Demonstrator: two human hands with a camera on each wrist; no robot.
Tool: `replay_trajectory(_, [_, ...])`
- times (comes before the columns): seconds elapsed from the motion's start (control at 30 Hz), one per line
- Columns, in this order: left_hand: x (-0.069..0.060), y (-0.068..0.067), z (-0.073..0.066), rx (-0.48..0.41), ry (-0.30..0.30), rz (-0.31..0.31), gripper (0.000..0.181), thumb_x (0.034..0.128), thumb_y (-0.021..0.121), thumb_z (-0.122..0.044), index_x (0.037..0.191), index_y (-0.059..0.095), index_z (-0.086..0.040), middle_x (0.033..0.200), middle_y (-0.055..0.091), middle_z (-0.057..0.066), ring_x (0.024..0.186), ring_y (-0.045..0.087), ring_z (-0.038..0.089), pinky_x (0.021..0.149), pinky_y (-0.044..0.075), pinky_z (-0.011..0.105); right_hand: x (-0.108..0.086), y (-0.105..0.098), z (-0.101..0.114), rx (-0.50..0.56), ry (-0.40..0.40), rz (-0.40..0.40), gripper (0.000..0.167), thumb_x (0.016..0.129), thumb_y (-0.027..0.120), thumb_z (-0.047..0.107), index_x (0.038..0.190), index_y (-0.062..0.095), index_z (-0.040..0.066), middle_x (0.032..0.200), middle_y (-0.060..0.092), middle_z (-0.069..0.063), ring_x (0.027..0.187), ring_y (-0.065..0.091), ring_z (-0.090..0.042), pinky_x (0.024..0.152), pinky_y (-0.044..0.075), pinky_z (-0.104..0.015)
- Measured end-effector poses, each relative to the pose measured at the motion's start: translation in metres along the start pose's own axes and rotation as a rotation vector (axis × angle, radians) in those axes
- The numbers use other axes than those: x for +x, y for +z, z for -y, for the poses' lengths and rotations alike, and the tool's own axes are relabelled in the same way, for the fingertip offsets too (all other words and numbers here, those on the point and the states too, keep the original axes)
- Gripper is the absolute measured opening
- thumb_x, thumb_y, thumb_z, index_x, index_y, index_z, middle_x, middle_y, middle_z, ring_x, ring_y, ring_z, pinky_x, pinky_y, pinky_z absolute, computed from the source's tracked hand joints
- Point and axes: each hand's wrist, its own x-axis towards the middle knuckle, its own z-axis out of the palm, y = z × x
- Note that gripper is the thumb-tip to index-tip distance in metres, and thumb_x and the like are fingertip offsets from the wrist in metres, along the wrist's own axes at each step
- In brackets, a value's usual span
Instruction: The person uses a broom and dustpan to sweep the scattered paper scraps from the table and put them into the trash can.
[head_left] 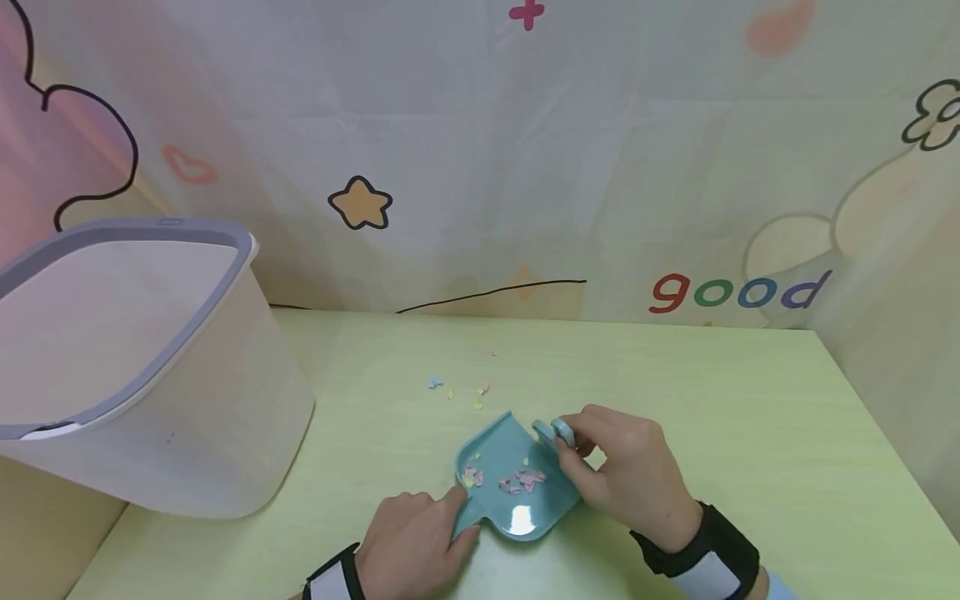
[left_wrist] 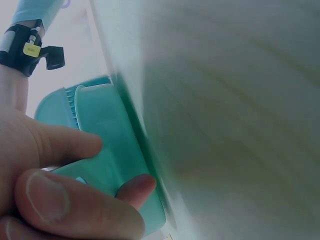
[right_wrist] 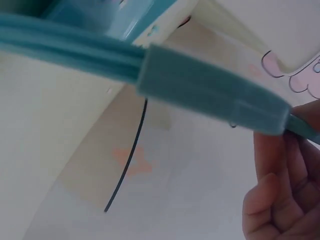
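A teal dustpan (head_left: pixel 517 500) lies on the table with pink and yellow paper scraps (head_left: pixel 528 479) in it. The left hand (head_left: pixel 416 537) grips its short handle from the lower left; the left wrist view shows the fingers and thumb around the dustpan (left_wrist: pixel 107 130). Over the dustpan's right edge, the right hand (head_left: pixel 626 467) pinches a small teal brush (head_left: pixel 555 432). In the right wrist view the brush (right_wrist: pixel 212 90) crosses the picture, held by the right hand (right_wrist: pixel 285 185) at its handle end. The bristle tips are hard to make out in the head view.
A large white bin with a grey-purple rim (head_left: pixel 247 242) stands at the left. Behind the dustpan, small blue, yellow and pink scraps (head_left: pixel 435 383) lie on the green table (head_left: pixel 360 358). A printed cloth (head_left: pixel 480 167) hangs along the back.
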Motion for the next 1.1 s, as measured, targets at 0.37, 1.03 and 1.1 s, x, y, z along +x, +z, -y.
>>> replay_trajectory(0.37, [0.006, -0.004, 0.002, -0.032, -0.019, -0.020, 0.027, 0.0950, 0.066, -0.042, 0.088, 0.055, -0.018, 0.052, 0.036, -0.009, 0.047, 0.036, 0.006, 0.044, 0.025, 0.028, 0.006, -0.026, -0.011, 0.144, 0.163, -0.134, 0.022, 0.078, 0.079, -0.007, 0.094, 0.077, 0.008, 0.086, 0.078, -0.005, 0.061, 0.055, -0.001, 0.060, 0.047, -0.016])
replay_trajectory(1.03, [-0.015, -0.108, 0.044, -0.040, -0.139, -0.379, 0.017, 0.0929, 0.076, -0.037, 0.103, 0.069, -0.025, 0.054, 0.031, -0.018, 0.048, 0.030, -0.001, 0.048, 0.025, 0.022, -0.021, -0.087, -0.076, -0.174, 0.274, -0.242, 0.020, 0.074, 0.083, -0.006, 0.091, 0.079, 0.004, 0.074, 0.076, -0.008, 0.055, 0.052, 0.008, 0.057, 0.043, -0.010])
replay_trajectory(1.1, [-0.020, -0.122, 0.049, -0.025, -0.149, -0.425, 0.020, 0.0923, 0.077, -0.035, 0.107, 0.071, -0.023, 0.055, 0.033, -0.017, 0.049, 0.031, 0.000, 0.049, 0.025, 0.023, -0.027, -0.093, -0.081, -0.209, 0.278, -0.234, 0.018, 0.074, 0.082, -0.005, 0.089, 0.078, 0.005, 0.074, 0.076, -0.007, 0.055, 0.052, 0.010, 0.057, 0.043, -0.010])
